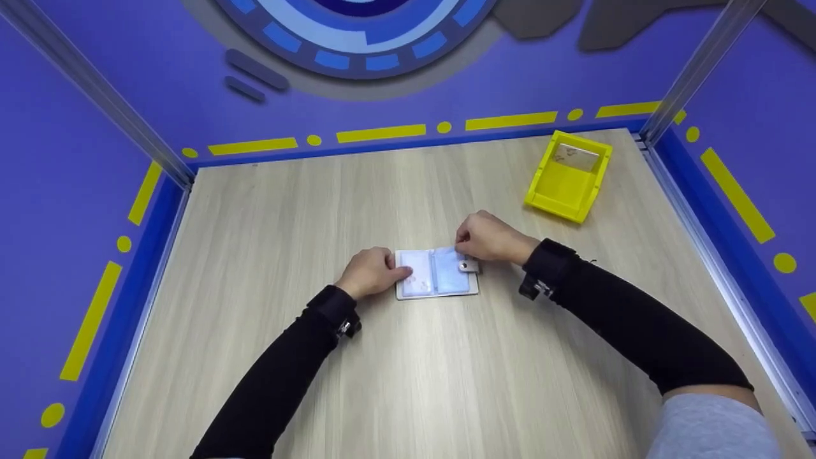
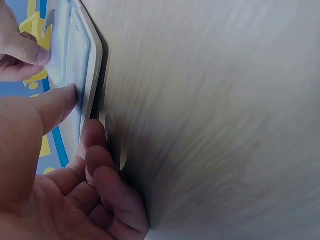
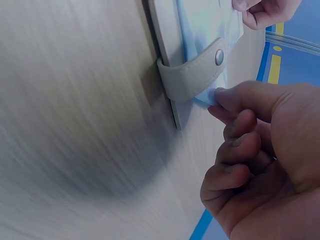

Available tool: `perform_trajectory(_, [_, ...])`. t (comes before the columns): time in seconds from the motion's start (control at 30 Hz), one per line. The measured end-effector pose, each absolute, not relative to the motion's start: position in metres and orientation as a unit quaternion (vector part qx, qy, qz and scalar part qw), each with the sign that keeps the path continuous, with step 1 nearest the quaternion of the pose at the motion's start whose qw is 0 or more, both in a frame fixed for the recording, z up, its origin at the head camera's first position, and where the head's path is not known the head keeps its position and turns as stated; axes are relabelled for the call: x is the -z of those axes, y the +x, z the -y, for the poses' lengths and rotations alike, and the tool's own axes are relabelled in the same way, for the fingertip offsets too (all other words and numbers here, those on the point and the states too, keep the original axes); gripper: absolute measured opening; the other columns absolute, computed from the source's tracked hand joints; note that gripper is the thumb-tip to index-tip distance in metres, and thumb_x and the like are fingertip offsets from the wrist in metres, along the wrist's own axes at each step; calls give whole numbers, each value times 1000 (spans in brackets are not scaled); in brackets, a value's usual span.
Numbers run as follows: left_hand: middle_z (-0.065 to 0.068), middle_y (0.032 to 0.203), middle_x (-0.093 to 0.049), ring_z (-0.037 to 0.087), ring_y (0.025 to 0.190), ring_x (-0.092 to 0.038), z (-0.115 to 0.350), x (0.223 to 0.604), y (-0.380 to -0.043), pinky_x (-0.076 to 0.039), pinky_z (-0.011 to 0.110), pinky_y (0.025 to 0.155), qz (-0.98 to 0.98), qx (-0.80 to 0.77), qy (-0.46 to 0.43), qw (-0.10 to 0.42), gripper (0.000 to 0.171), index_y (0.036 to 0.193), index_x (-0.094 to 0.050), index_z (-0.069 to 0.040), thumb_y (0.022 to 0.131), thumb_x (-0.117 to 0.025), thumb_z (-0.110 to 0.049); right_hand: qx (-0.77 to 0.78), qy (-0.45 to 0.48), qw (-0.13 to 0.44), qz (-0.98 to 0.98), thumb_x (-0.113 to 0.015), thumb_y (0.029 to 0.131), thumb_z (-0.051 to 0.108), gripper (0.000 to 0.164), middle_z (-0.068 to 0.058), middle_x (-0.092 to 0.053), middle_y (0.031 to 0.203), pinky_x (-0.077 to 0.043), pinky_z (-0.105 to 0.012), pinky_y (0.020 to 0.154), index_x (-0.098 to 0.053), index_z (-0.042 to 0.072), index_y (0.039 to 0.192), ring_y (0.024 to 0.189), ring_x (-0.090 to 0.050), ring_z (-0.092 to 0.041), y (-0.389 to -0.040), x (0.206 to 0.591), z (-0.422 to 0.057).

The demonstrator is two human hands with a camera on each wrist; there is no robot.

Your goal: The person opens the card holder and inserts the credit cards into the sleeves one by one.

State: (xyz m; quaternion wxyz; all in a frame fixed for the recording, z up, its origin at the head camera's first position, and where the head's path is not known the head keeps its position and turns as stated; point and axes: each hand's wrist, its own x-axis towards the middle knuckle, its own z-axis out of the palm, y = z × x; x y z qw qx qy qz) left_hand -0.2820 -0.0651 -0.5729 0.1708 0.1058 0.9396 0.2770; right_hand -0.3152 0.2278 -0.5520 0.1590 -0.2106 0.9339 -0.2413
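A small card holder (image 1: 421, 294) lies spread open on the table, with clear bluish plastic sleeves inside. Its pale strap with a metal snap (image 3: 219, 57) curls over the right edge. My left hand (image 1: 371, 273) grips the left edge, thumb on the top sleeve (image 2: 75, 60) and fingers at the cover's rim. At the upper right corner my right hand (image 1: 488, 236) pinches the corner of a bluish sleeve (image 3: 204, 97) between thumb and forefinger, its other fingers curled. That corner is lifted slightly off the cover.
A yellow open bin (image 1: 564, 185) stands at the table's back right, with a flat whitish card-like piece (image 1: 577, 157) inside against its far end. Blue-purple panels (image 1: 382, 108) with yellow marks wall in the wooden table (image 1: 287, 210) at the back and both sides.
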Motion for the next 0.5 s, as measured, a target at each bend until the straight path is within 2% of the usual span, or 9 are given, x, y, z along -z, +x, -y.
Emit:
perform_trajectory(0.2, [-5,78,-55,16,74,-53,65,571,-282,-39,29,67,-940,-273,102,174,41,82,-60,-17,99,-80,-49,209,-227,125,-943,-76,100,17,15,-6,-82,95,-52,-42,89,-88,9,99,93,-64,-25,-310,550,-227])
perform_trajectory(0.4, [-5,79,-55,16,74,-53,64,573,-282,-39,29,67,-942,-265,104,175,42,82,-60,-17,99,-79,-50,200,-247,95,-943,-76,100,15,15,-4,-79,86,-53,-38,79,-88,8,94,79,-64,-20,-307,548,-225])
perform_trajectory(0.5, [-5,78,-55,16,74,-52,64,573,-282,-39,30,66,-942,-267,107,171,42,81,-60,-17,99,-79,-50,202,-233,99,-946,-76,100,17,15,-5,-81,91,-53,-40,83,-88,8,99,84,-65,-22,-306,547,-225])
